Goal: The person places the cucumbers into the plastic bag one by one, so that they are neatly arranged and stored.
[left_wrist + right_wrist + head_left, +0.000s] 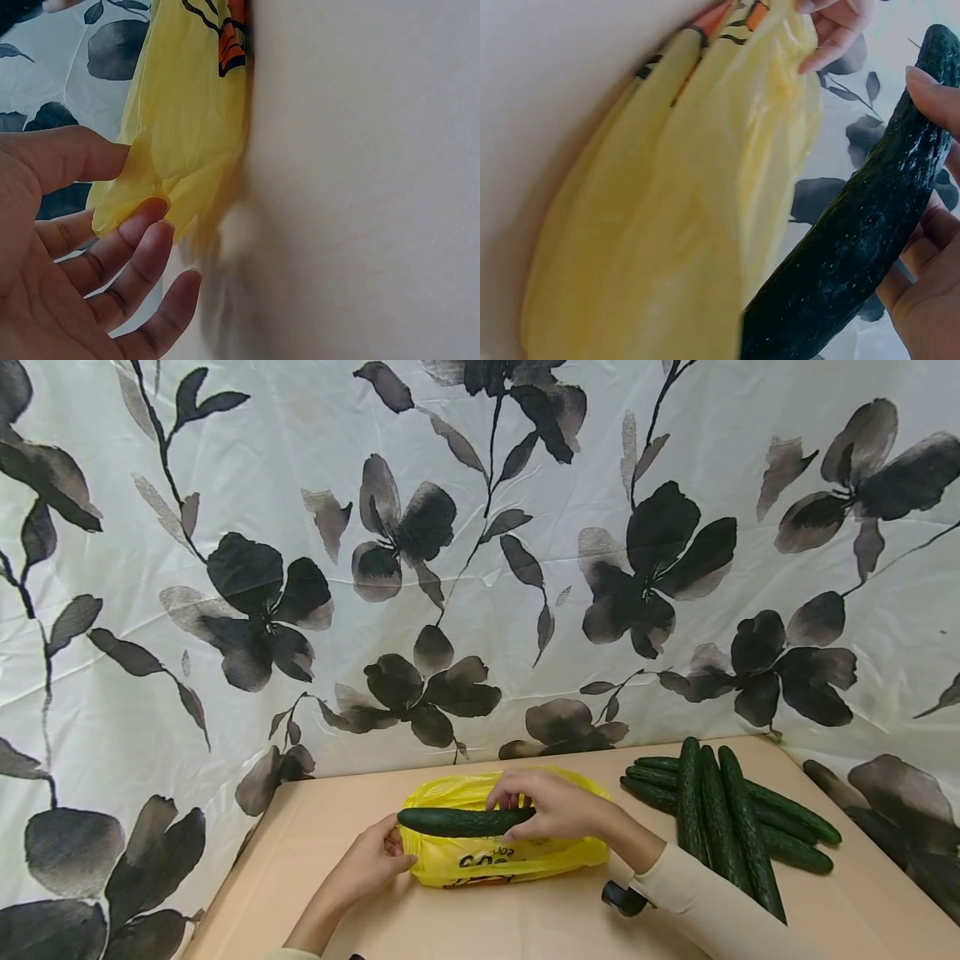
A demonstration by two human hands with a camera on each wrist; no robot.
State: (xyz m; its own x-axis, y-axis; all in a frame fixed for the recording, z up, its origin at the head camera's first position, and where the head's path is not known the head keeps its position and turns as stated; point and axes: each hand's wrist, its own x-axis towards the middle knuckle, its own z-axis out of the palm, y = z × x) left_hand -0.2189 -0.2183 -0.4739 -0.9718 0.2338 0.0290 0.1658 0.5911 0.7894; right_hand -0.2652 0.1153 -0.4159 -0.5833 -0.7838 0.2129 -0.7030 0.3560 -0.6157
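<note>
A yellow plastic bag with dark and red print lies on the table. My right hand grips a dark green cucumber near one end and holds it level over the bag. The cucumber's bumpy, slightly curved length shows close up in the right wrist view, beside the bag's loose folds. At the bag's left end, my left hand pinches the thin plastic between thumb and fingers. In the left wrist view the bag hangs from that pinch, while the other fingers are spread loosely.
Several cucumbers lie in a crossed pile at the right of the tan table, near the right forearm. A white cloth with dark flowers hangs behind the table and runs down both sides.
</note>
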